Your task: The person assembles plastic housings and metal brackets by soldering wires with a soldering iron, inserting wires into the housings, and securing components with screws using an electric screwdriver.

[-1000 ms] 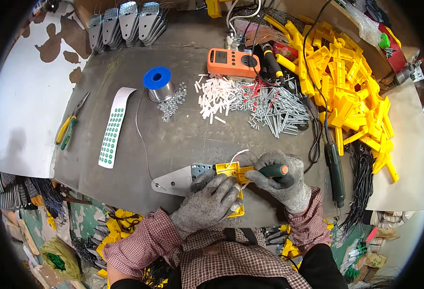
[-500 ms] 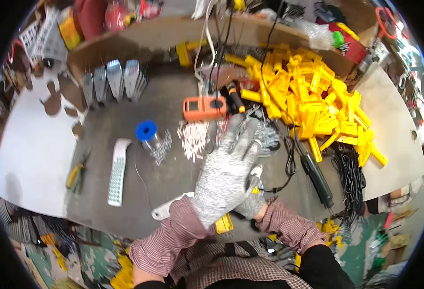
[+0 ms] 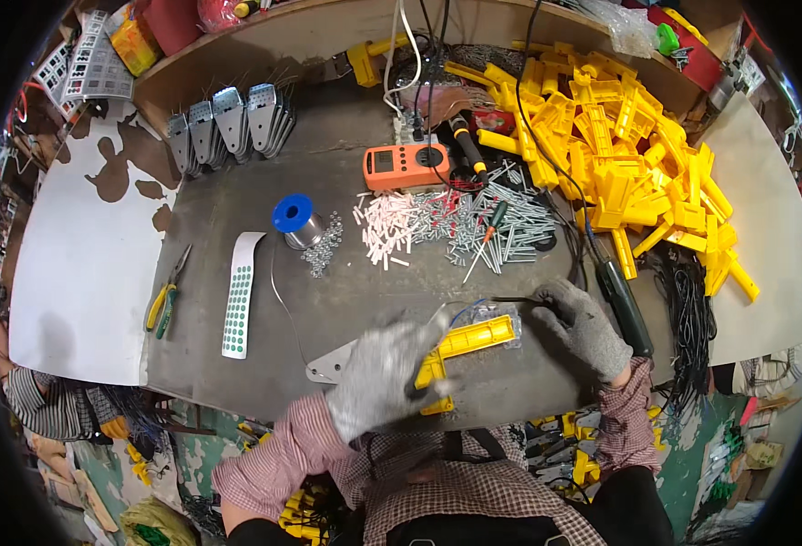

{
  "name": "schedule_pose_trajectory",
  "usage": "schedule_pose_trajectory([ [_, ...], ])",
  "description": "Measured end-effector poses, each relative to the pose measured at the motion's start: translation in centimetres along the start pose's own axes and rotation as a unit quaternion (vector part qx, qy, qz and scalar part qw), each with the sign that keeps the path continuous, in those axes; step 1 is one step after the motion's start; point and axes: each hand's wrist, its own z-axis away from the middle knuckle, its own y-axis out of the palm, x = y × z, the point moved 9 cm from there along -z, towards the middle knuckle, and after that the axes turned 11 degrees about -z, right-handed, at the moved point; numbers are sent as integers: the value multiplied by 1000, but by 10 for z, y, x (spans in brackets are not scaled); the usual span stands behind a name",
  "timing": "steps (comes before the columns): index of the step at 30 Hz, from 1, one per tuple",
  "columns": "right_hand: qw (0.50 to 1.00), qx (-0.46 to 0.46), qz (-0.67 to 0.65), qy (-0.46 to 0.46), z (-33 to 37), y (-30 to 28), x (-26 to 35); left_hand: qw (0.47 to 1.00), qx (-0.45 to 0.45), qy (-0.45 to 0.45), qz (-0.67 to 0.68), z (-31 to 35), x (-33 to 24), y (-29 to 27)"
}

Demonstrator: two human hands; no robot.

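A yellow plastic housing [image 3: 478, 338] lies on the table in front of me, its open side up, with a blue wire by its far edge. My left hand [image 3: 387, 369], in a grey glove and smeared by motion, is over the near left end of the housing; its fingers cannot be made out clearly. To the right of the housing, my gloved right hand [image 3: 583, 329] has its fingers closed on a black cable [image 3: 515, 299]. A pale flat metal plate [image 3: 330, 362] lies partly hidden under my left hand. Clear plastic [image 3: 510, 323] shows around the housing's right end.
Beyond the hands are screws [image 3: 510, 223], a screwdriver [image 3: 487, 238], pink sleeves [image 3: 385, 223] and an orange meter [image 3: 406, 166]. Yellow housings [image 3: 610, 173] heap at right, near a soldering iron [image 3: 624, 305]. Leftward lie a solder spool [image 3: 297, 221], sticker strip [image 3: 239, 296] and pliers [image 3: 166, 296].
My left hand has come back from the screws toward me. My right hand has moved out from beneath it to the right, with the black cable. The yellow housing now shows between them.
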Motion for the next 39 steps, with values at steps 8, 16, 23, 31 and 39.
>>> schedule_pose_trajectory([
  [8, 987, 92, -95, -91, -7, 43, 7, 985, 87, -68, -132, -12, 11, 8],
  [16, 984, 88, 72, -135, -5, 53, 12, 974, 31, -42, -219, 39, -15, 45],
  [23, 988, 105, 75, -91, -7, 58, 11, 981, 70, 50, -171, 32, -20, 50],
  [31, 972, 121, -51, -194, -19, 115, 66, 992, 99, -1, -73, 39, -10, 59],
  [39, 969, 112, -57, -213, -16, 112, 68, 974, 93, -25, -204, 53, -50, 64],
])
